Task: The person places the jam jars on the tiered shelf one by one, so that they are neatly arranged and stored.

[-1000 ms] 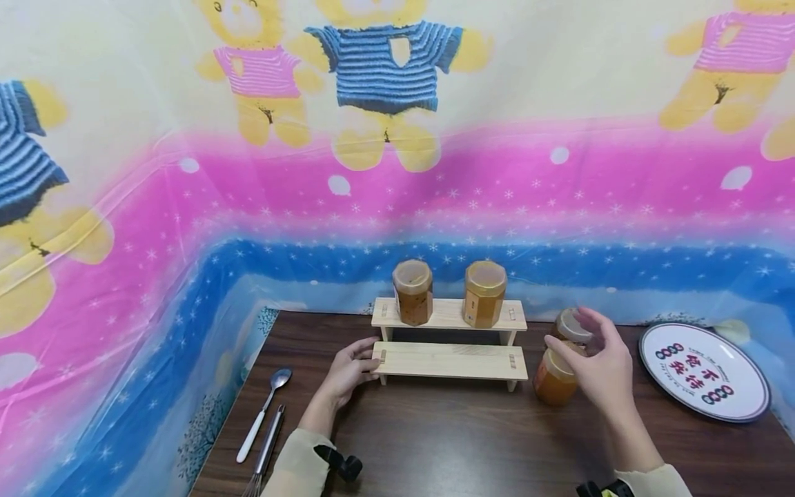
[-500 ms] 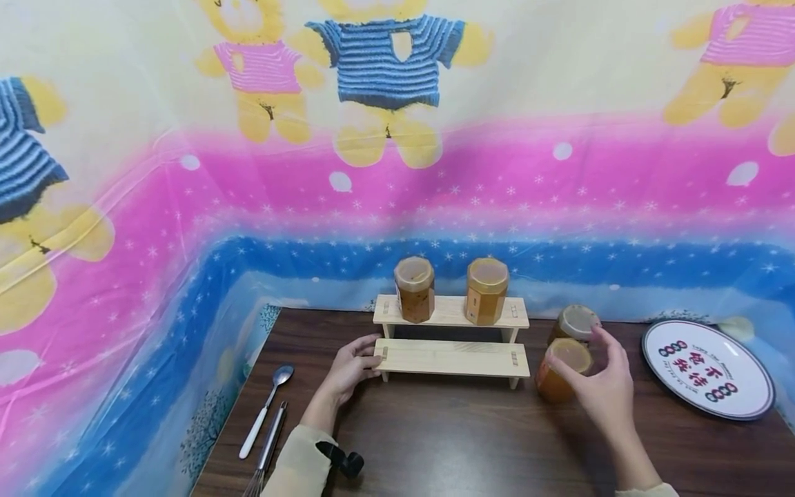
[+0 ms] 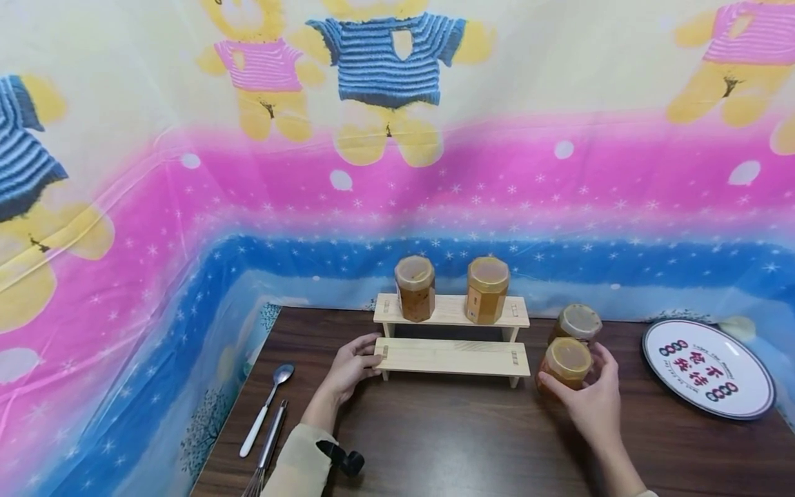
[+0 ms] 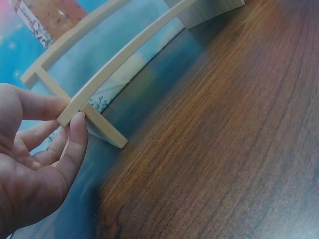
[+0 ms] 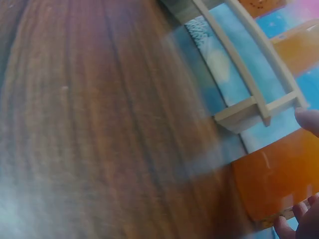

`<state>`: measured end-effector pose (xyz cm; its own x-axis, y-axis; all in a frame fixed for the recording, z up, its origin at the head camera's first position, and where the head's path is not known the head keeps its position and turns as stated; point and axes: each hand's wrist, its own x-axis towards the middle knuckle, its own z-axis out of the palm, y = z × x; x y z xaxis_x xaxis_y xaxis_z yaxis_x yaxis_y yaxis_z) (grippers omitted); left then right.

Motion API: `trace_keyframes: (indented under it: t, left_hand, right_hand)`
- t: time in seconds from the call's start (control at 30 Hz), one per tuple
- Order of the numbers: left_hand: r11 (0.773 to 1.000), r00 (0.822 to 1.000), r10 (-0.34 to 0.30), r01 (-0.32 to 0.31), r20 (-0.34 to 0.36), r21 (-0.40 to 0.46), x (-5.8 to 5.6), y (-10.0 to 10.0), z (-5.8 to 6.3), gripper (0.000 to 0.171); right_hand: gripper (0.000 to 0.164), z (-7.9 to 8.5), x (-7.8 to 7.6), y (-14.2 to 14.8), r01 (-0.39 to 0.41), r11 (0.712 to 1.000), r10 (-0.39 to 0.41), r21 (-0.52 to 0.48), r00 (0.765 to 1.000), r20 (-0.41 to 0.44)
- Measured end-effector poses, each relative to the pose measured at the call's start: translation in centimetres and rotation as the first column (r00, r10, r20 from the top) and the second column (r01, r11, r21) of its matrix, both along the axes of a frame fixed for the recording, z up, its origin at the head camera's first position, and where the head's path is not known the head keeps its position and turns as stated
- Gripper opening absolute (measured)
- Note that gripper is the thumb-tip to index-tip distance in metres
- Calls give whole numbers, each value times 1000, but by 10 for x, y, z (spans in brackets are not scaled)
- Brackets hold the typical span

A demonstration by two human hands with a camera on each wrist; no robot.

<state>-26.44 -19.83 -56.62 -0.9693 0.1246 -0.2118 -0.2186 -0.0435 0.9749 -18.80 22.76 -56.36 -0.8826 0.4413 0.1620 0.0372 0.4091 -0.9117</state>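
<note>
My left hand (image 3: 348,371) pinches the left end of the lower board of a two-step wooden shelf (image 3: 450,357); the left wrist view shows the thumb and finger on that board end (image 4: 70,112). On the upper step stand two lidded jars, a brown speckled jar (image 3: 415,290) at left and an amber jar (image 3: 487,293) at right. To the right of the shelf, my right hand (image 3: 593,400) grips an orange jar (image 3: 564,366) round its sides, upright by the table. In the right wrist view its orange side (image 5: 279,174) lies between thumb and fingers.
Another lidded jar (image 3: 577,323) stands right behind the orange one. A white plate (image 3: 708,352) with red lettering lies at the right. Left of the shelf are a spoon (image 3: 267,407) and a whisk (image 3: 271,435). A printed cloth (image 3: 497,179) hangs behind the dark wooden table (image 3: 435,442).
My right hand has come down from above the jars, and its fingers have closed round the orange jar. The left hand stays on the shelf's end.
</note>
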Motion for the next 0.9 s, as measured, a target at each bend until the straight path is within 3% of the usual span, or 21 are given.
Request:
trace_keyframes:
  t: [0.3, 0.6, 0.9]
  left_hand:
    - [1000, 1000, -2, 2, -1, -6, 0, 0, 0, 59]
    - [1000, 1000, -4, 4, -12, -4, -1, 1, -1, 59]
    - [1000, 1000, 10, -10, -8, -7, 1, 0, 0, 58]
  right_hand:
    - [117, -19, 0, -3, 34, 999, -34, -7, 999, 3]
    - [102, -23, 4, -10, 114, 994, -114, 4, 994, 3]
    - [98, -28, 0, -20, 182, 983, -181, 26, 983, -43]
